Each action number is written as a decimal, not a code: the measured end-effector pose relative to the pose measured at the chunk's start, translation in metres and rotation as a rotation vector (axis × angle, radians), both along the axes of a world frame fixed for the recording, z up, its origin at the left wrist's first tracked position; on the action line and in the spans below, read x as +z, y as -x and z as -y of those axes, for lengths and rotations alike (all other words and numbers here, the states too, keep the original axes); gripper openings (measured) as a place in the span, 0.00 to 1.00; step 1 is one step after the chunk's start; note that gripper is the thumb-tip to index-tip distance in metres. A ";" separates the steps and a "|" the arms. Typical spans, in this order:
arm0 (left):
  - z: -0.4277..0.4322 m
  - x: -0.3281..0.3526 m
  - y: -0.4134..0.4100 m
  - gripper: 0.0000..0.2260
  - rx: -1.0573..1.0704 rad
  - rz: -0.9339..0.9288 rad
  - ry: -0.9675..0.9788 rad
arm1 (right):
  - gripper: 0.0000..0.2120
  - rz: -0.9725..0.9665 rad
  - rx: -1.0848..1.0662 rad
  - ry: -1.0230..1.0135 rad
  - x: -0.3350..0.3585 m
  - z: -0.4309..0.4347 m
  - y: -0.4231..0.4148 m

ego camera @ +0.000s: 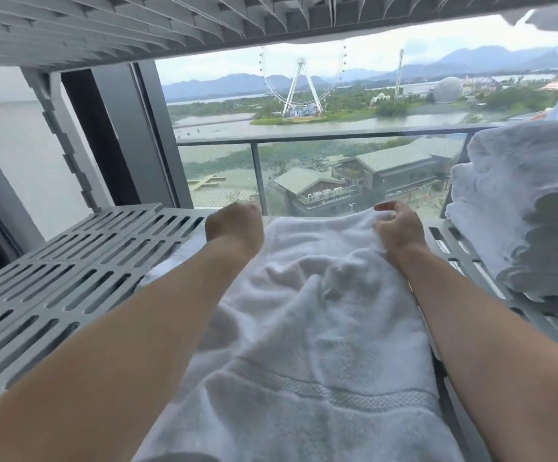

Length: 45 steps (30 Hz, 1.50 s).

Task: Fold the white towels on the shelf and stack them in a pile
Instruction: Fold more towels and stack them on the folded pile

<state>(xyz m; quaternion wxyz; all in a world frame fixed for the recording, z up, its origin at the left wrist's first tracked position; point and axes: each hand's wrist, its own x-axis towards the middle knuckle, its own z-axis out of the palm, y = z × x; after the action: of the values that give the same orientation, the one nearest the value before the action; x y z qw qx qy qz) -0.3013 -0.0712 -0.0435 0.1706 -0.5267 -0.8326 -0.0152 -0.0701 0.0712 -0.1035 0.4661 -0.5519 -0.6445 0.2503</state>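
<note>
Pinching the far edge of the white towel (321,328) is the right hand (399,228); the left hand (234,226) curls at its far corner, hold hidden. It lies rumpled just left of the folded towel pile (521,211) and looks soft and limp, best taken by the corners.

A grey slatted shelf (81,261) carries a spread white towel (311,328) and (at right) a stack of folded towels (531,208).

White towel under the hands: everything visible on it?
The towel is white terry with a woven band across its near end. It lies lengthwise on the grey slatted shelf, rumpled mid-length. The right hand pinches its far edge; the left hand is curled at the far left corner, grip hidden.
</note>
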 end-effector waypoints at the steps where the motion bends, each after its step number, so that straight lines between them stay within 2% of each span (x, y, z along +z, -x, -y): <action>1: -0.002 -0.006 0.010 0.16 0.048 0.042 0.025 | 0.14 0.012 0.000 0.010 -0.002 0.000 -0.003; 3: -0.006 -0.020 0.029 0.17 0.155 0.096 0.104 | 0.14 0.054 0.015 0.029 -0.006 0.000 -0.008; 5: -0.013 -0.030 0.046 0.12 0.216 0.157 0.151 | 0.14 0.087 0.014 0.026 -0.010 0.001 -0.010; 7: -0.019 -0.033 0.055 0.09 0.215 0.210 0.154 | 0.14 0.125 0.022 -0.001 -0.011 0.000 -0.009; 10: -0.028 -0.032 0.053 0.08 0.205 0.193 0.153 | 0.13 0.182 0.050 -0.014 -0.014 -0.003 -0.006; 12: -0.033 -0.033 0.049 0.09 0.253 0.187 0.075 | 0.13 0.195 0.044 -0.023 -0.016 -0.005 -0.007; 15: -0.040 -0.036 0.053 0.14 0.308 0.226 -0.198 | 0.13 0.177 0.024 -0.041 -0.019 -0.009 -0.010; 17: -0.046 -0.044 0.055 0.20 0.280 0.243 -0.209 | 0.15 0.192 0.056 -0.009 -0.019 -0.010 -0.008; 18: -0.049 -0.047 0.053 0.21 0.256 0.255 -0.158 | 0.18 0.212 0.078 0.009 -0.018 -0.011 -0.007; 21: -0.052 -0.047 0.034 0.16 0.144 0.319 -0.099 | 0.22 0.271 0.131 0.021 -0.016 -0.011 -0.003; 24: -0.053 -0.045 0.007 0.20 -0.094 0.355 -0.051 | 0.23 0.289 0.151 0.010 -0.014 -0.009 -0.002; 27: -0.047 -0.051 -0.021 0.25 -0.256 0.455 0.170 | 0.24 0.282 0.150 -0.002 -0.012 -0.007 -0.005; 30: -0.037 -0.059 -0.031 0.30 -0.273 0.412 0.274 | 0.26 0.153 0.092 0.031 -0.010 -0.003 -0.013; 33: -0.019 -0.061 -0.033 0.32 -0.304 0.432 0.234 | 0.27 -0.058 0.018 0.109 -0.009 0.005 -0.021; 35: -0.006 -0.062 -0.037 0.33 -0.359 0.441 0.211 | 0.27 -0.112 0.047 0.149 -0.007 0.015 -0.023; 38: 0.012 -0.061 -0.050 0.31 -0.499 0.439 0.156 | 0.27 0.060 0.114 0.146 -0.007 0.031 -0.024; 40: 0.024 -0.058 -0.058 0.25 -0.620 0.434 0.130 | 0.26 0.175 0.091 0.128 -0.008 0.041 -0.026; 42: 0.036 -0.057 -0.064 0.20 -0.714 0.403 0.167 | 0.24 0.206 0.062 0.112 -0.012 0.052 -0.028; 45: 0.047 -0.058 -0.068 0.20 -0.652 0.293 0.231 | 0.20 0.289 -0.029 0.064 -0.015 0.074 -0.035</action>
<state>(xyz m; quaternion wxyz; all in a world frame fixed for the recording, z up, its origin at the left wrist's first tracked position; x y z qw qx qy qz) -0.2337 -0.1178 -0.1019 -0.0245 -0.7723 -0.6329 -0.0500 -0.0355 -0.0024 -0.1189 0.3544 -0.6059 -0.6886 0.1820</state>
